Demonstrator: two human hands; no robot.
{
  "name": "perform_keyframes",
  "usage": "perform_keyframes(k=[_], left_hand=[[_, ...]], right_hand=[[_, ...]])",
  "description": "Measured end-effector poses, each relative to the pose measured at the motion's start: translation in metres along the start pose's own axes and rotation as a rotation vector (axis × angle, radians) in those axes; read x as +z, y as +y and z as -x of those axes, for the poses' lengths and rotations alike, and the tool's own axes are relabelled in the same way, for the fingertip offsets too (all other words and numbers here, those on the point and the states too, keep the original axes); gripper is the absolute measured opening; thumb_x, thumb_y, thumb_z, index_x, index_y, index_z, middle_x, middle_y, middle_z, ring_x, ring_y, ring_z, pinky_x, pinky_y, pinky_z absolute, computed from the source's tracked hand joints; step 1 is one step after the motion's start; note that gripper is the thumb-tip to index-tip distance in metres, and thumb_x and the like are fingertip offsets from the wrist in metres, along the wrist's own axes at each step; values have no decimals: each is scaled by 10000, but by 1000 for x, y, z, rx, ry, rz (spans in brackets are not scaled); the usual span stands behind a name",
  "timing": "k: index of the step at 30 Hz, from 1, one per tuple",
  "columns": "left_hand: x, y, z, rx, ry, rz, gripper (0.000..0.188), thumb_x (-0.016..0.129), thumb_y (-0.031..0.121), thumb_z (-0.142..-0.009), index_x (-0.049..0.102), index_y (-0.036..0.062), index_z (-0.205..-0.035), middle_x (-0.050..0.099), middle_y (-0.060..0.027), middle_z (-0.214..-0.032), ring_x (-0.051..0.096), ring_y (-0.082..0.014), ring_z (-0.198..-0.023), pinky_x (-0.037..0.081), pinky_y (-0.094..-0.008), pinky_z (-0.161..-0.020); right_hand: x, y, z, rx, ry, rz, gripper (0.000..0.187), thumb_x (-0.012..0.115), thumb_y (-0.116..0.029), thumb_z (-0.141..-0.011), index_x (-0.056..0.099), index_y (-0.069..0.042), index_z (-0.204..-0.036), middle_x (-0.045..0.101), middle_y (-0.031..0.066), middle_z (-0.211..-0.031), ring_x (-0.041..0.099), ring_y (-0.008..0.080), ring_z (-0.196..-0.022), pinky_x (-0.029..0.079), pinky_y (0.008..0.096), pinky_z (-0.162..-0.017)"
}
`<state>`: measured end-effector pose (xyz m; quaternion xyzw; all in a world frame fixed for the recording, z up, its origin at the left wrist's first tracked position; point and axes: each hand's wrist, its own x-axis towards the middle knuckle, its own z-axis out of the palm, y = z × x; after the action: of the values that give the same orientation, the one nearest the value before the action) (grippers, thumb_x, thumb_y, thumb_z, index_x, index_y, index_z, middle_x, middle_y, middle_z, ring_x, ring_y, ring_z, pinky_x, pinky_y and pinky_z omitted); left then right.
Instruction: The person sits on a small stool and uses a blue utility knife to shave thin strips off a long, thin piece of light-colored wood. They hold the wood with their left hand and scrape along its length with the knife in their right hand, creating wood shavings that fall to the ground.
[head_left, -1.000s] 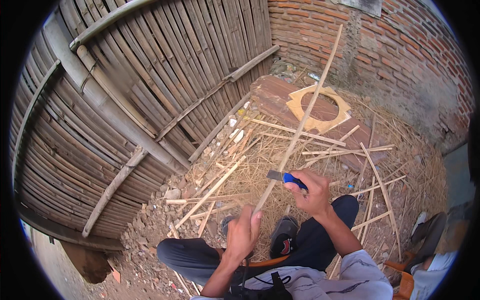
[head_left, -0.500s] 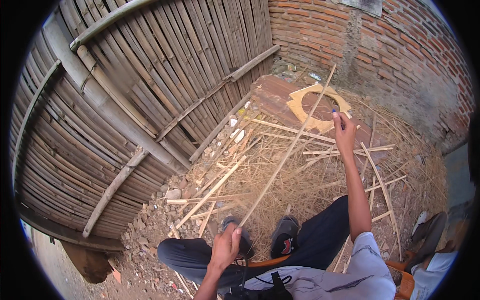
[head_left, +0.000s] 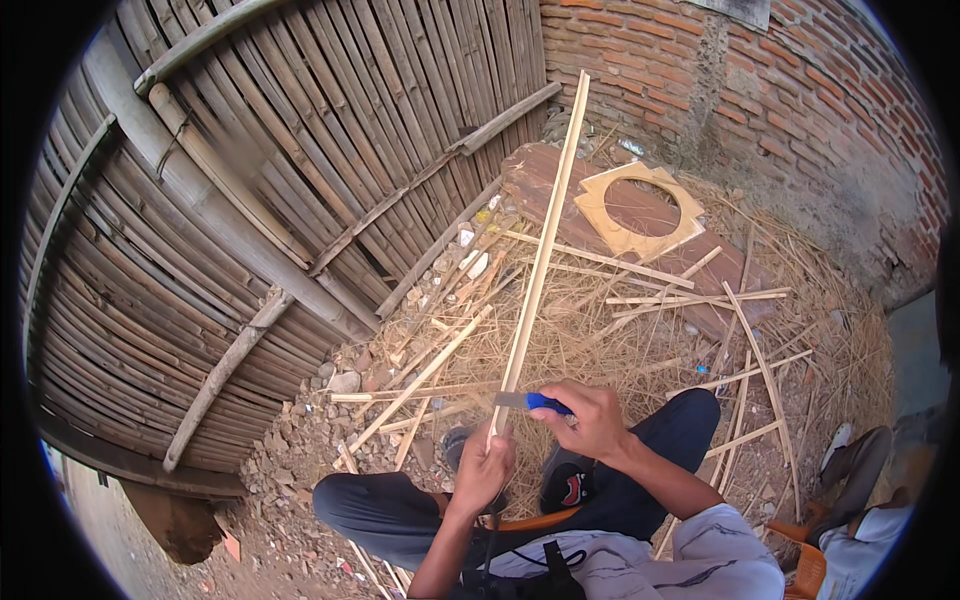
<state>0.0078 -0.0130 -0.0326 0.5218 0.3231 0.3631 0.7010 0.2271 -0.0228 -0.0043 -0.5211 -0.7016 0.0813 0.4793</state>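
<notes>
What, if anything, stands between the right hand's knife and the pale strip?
Nothing visible does: the right hand holds the knife with its blade across the pale strip, just beyond the left hand gripping its near end.

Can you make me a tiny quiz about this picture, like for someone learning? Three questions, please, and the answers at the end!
1. True or false: the left hand holds the pale strip near its lower end.

2. Pick one. What does the right hand hold?
A) a hammer
B) a cup
C) a blue-handled blade

3. Fill in the gap: the yellowish sheet on the brown board has a big ____ hole in it.

Key:
1. True
2. C
3. round
</notes>
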Motion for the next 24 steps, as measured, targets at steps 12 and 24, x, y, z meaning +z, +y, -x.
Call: perform_keyframes(k=[12,24], left_hand=[[17,12,-12,84,6,-178,541,385,496,-1180,499,75,-860,415,39,-605,392,-55,-487,310,-257,-438],[8,28,-5,81,-41,-409,514,368,436,-1200,494,93,-839,403,51,-630,376,-58,-520,308,-261,-459]], right_hand=[[5,-13,1,-82,-24,79,253,839,-241,-879,767,-50,-1027,745,96,-843,740,279,-675,557,372,-577],[-8,6,-12,-33,144,151,241,821,-282,-937,771,-66,-1030,739,87,-806,737,258,-666,549,364,-563]])
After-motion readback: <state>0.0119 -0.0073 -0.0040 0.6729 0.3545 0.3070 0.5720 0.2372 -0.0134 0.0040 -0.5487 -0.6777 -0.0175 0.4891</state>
